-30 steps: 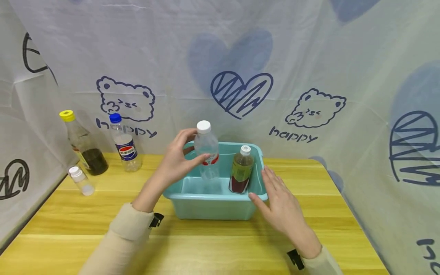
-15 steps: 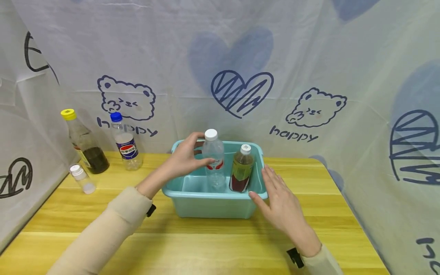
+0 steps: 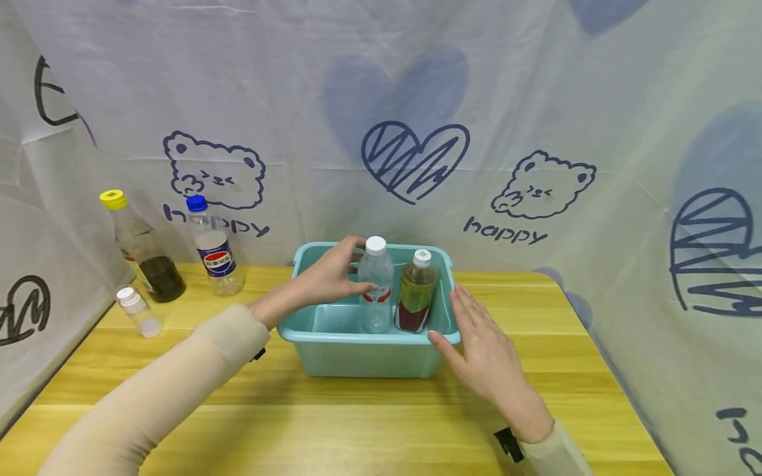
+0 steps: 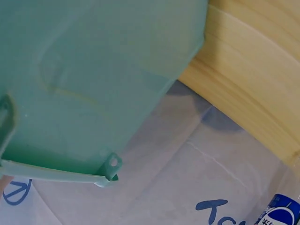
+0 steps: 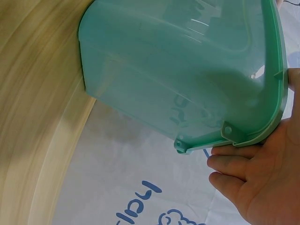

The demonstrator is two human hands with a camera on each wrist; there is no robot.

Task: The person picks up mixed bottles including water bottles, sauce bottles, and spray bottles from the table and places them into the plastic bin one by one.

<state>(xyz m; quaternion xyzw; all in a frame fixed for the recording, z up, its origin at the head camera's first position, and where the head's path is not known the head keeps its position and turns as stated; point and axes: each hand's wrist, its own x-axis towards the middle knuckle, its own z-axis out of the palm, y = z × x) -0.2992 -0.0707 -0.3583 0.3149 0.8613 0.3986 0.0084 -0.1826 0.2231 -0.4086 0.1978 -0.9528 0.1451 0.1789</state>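
Note:
In the head view, my left hand (image 3: 329,272) reaches over the left side of a teal plastic bin (image 3: 369,360). Its thumb and fingers hold a clear plastic bottle (image 3: 376,291) with a white cap and red-and-white label, upright inside the bin. Right beside it stands a tea bottle (image 3: 415,294) with a green and dark red label and a white cap. My right hand (image 3: 485,350) rests at the bin's right rim with its fingers straight. The right wrist view shows that hand (image 5: 267,173) against the rim; the left wrist view shows mostly the bin's outer wall (image 4: 103,56).
At the table's left stand a yellow-capped bottle (image 3: 145,254) of dark liquid, a blue-capped Pepsi bottle (image 3: 217,258) and a small white-capped bottle (image 3: 140,314). A patterned cloth (image 3: 309,99) hangs behind the wooden table (image 3: 369,423).
My left hand has moved the clear bottle rightward and down into the bin, close to the tea bottle. My right hand has stayed at the rim.

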